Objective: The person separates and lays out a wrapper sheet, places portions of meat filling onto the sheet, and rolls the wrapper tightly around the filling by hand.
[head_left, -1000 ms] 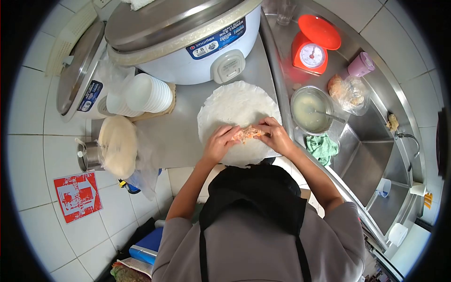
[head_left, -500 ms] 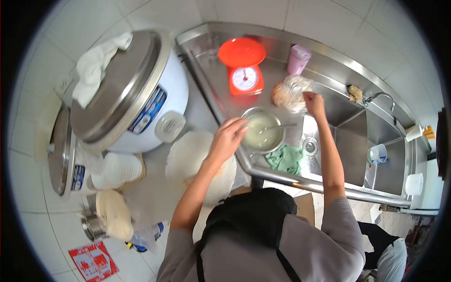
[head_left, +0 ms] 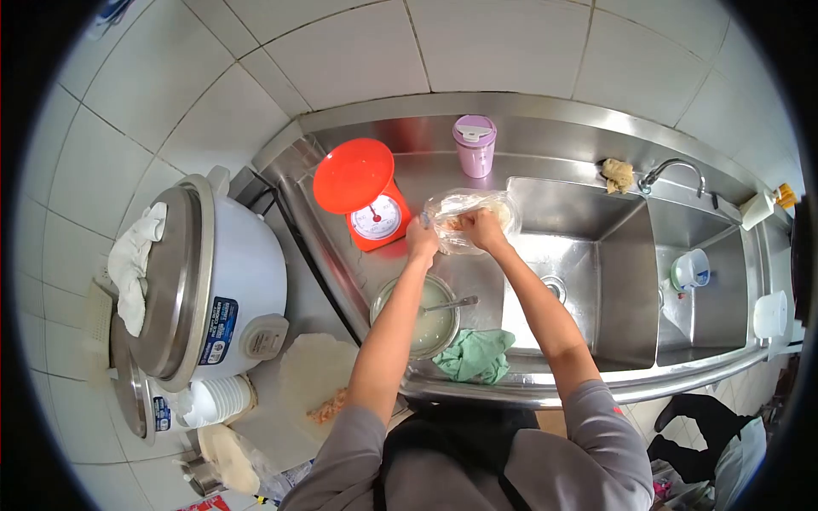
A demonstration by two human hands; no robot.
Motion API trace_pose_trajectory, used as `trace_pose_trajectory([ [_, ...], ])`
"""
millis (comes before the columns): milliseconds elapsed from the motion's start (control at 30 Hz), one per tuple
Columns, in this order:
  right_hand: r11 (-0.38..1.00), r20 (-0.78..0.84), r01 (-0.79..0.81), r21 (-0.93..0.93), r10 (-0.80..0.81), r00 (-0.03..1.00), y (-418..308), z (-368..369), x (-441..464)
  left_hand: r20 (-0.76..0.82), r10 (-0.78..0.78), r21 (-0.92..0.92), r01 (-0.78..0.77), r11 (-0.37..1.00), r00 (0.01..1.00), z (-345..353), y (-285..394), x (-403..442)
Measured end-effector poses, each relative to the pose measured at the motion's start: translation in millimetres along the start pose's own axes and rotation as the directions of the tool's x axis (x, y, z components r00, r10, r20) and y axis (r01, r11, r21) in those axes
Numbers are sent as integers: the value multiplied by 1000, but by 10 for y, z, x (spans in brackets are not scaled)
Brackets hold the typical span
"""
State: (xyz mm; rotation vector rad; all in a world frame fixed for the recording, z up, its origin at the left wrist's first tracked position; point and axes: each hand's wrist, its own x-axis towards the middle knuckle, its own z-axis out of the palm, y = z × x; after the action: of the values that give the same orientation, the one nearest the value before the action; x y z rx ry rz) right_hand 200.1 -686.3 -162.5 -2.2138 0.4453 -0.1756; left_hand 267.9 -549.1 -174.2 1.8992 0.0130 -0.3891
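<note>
A clear plastic bag [head_left: 456, 200] with orange-brown shredded filling [head_left: 449, 223] lies on the steel counter beside the sink. My left hand [head_left: 423, 240] grips the bag's left edge. Over the bag's mouth, my right hand [head_left: 486, 229] is closed, its fingertips partly hidden at the plastic and filling. Below my left forearm stands a metal bowl [head_left: 443, 342] of pale, cloudy liquid with a spoon [head_left: 458, 303] in it. A thin round wrapper sheet [head_left: 302, 375] with a heap of similar filling [head_left: 329, 407] rests on the surface at lower left.
A red kitchen scale [head_left: 375, 220] and a lilac cup [head_left: 475, 153] stand behind. A green cloth [head_left: 475, 355] lies by the bowl. Steel sink basins [head_left: 626, 281] are at right, a large rice cooker [head_left: 247, 272] at left. Another person's legs [head_left: 694, 434] show at lower right.
My left hand has moved from beside the bowl to the bag and taken hold of it. My right hand remains at the bag. The camera view has shifted.
</note>
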Motion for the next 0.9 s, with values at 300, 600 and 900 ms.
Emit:
trace_pose_trajectory([
  [300, 810, 217, -285, 513, 199, 956, -55, 123, -14, 261, -213, -504, 321, 802, 942, 35, 348, -75],
  [600, -81, 522, -531, 844, -108, 846, 214, -16, -60, 714, 19, -189, 166, 968, 700, 5, 1095, -261],
  [900, 177, 644, -623, 762, -106, 757, 98, -187, -13, 128, 411, 673, -383, 633, 903, -178, 1010, -196],
])
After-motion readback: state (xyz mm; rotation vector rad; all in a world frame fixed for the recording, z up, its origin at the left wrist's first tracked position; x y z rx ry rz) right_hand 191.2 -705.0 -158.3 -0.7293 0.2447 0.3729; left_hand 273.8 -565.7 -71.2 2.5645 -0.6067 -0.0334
